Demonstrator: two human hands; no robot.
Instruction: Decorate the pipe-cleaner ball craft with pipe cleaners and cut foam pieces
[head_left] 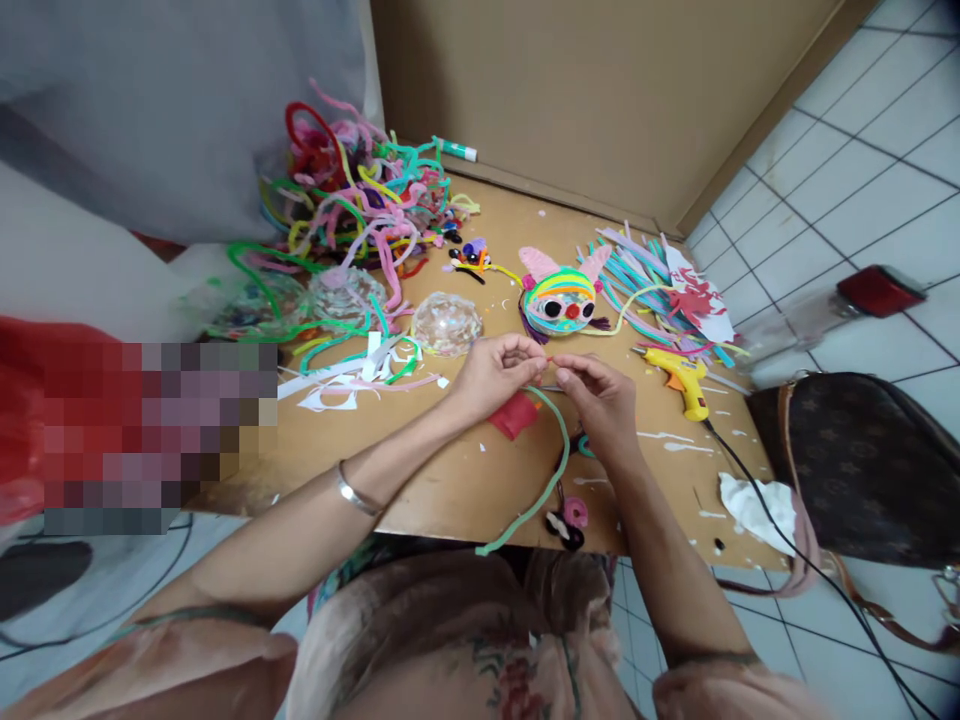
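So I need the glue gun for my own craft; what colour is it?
Yellow with an orange trigger, the glue gun lies beside the right hand; head view.

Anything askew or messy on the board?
Some mess. White dried smears streak the cardboard board near the yellow glue gun, which lies on its side. A crumpled tissue overhangs the right edge. The green pipe cleaner, held by the left hand and right hand, dangles past the near edge.
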